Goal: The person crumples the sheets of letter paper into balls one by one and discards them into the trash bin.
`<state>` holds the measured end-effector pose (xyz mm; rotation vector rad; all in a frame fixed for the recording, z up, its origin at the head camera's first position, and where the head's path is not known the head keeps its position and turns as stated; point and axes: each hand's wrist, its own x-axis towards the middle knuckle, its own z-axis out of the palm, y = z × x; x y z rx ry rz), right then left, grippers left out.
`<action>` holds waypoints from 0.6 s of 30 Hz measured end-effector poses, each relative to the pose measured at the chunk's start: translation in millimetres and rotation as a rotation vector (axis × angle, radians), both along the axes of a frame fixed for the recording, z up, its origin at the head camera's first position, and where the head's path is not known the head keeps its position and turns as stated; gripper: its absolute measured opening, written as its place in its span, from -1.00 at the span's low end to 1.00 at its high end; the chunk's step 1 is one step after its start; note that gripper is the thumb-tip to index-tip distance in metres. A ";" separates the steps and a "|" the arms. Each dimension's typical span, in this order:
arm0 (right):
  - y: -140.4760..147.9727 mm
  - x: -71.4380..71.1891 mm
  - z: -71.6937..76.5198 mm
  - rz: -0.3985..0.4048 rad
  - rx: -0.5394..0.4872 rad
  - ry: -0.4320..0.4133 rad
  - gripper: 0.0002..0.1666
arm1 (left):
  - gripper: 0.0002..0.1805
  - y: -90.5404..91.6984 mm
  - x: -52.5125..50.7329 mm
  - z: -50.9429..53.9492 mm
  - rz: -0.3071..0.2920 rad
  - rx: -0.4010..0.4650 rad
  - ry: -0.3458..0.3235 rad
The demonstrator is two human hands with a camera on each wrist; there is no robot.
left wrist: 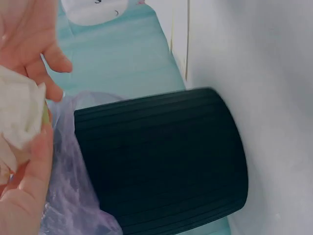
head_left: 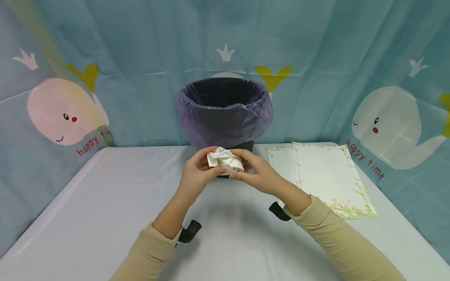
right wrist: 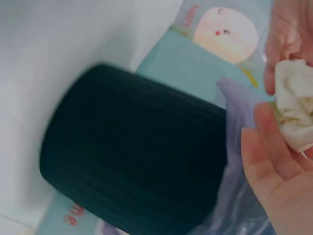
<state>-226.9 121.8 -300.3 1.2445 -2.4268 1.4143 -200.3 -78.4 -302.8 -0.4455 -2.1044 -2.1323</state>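
Between my two hands is a crumpled ball of white paper (head_left: pixel 225 160), with a little green showing in its folds. My left hand (head_left: pixel 202 169) grips it from the left, thumb in front and fingers behind. From the other side my right hand (head_left: pixel 256 169) holds the same ball, its thumb low on the near face. Both wrist views show the paper ball (left wrist: pixel 19 107) (right wrist: pixel 296 103) at the edge, with fingers curled about it. Just behind the hands stands a dark trash can (head_left: pixel 225 125), lined with a purple plastic bag (head_left: pixel 261 117).
Sheets of paper (head_left: pixel 327 175) with a leafy printed border lie overlapping on the right of the white table (head_left: pixel 88 203). A blue curtain (head_left: pixel 147 109) with whale prints surrounds the table's back and sides. Black wrist-worn pieces (head_left: pixel 190 231) show below each forearm.
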 end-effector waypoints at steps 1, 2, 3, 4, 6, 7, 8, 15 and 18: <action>1.9 0.6 2.9 0.012 0.013 -0.018 -0.24 | -0.38 -0.5 0.2 1.1 -0.014 -0.010 0.009; 3.1 1.1 5.3 0.018 0.029 -0.029 -0.20 | -0.39 -0.9 0.6 2.1 -0.029 -0.022 0.021; 3.9 1.8 7.9 0.030 0.042 -0.035 -0.18 | -0.39 -1.1 0.8 2.9 -0.043 -0.036 0.038; 4.5 2.6 10.1 0.039 0.055 -0.036 -0.17 | -0.39 -1.0 1.4 3.7 -0.056 -0.050 0.053; 5.1 4.2 13.5 0.052 0.074 -0.014 -0.22 | -0.40 -0.1 3.2 4.8 -0.064 -0.074 0.078; 5.0 5.3 14.5 0.055 0.077 0.008 -0.26 | -0.41 1.1 5.0 5.7 -0.059 -0.078 0.086; 4.6 6.4 15.0 0.060 0.077 0.037 -0.30 | -0.41 2.9 6.9 6.4 -0.048 -0.078 0.092; -1.3 9.8 3.1 0.016 -0.044 0.311 -0.52 | -0.54 19.3 16.1 6.4 0.126 -0.052 0.128; -4.6 8.3 -4.2 -0.015 -0.109 0.365 -0.58 | -0.55 19.5 13.2 4.0 0.160 -0.067 0.129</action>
